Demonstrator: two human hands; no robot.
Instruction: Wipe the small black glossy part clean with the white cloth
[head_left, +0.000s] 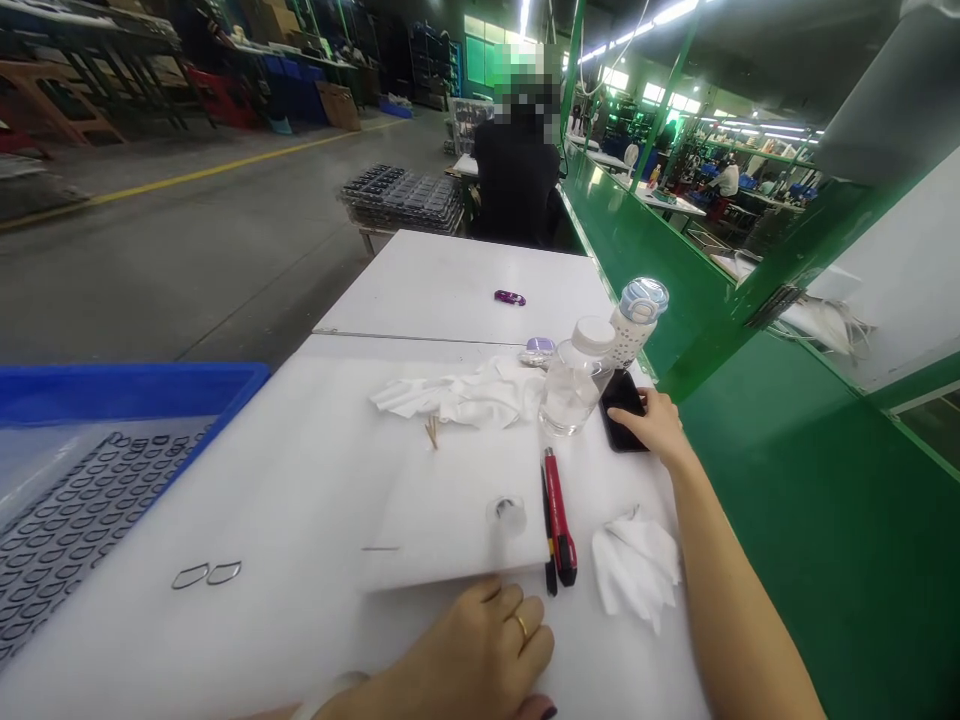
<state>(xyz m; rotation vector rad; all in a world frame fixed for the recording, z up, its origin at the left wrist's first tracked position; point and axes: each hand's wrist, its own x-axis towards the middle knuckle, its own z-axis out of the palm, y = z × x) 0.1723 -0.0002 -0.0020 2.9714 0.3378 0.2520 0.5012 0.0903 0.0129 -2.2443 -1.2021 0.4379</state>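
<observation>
My right hand (657,428) grips the right side of a black smartphone (619,432) lying on the table, thumb across its screen. My left hand (499,640) rests curled closed at the near edge of a white sheet or pad (442,500), a ring on one finger; nothing shows in it, though the palm is hidden. On the pad lies a small clear round piece (507,514). Beside the pad are a red-and-black utility knife (559,520) and a black pen (549,560). A clear bottle with a white lid (574,385) stands by the phone.
Crumpled tissues lie behind the pad (487,395) and at right (636,565). Two thin metal-rimmed lens shapes (207,574) sit left, near a blue tray (247,380) of similar pieces. A dotted tumbler (637,320) stands at the right edge. A person in black (517,180) sits ahead.
</observation>
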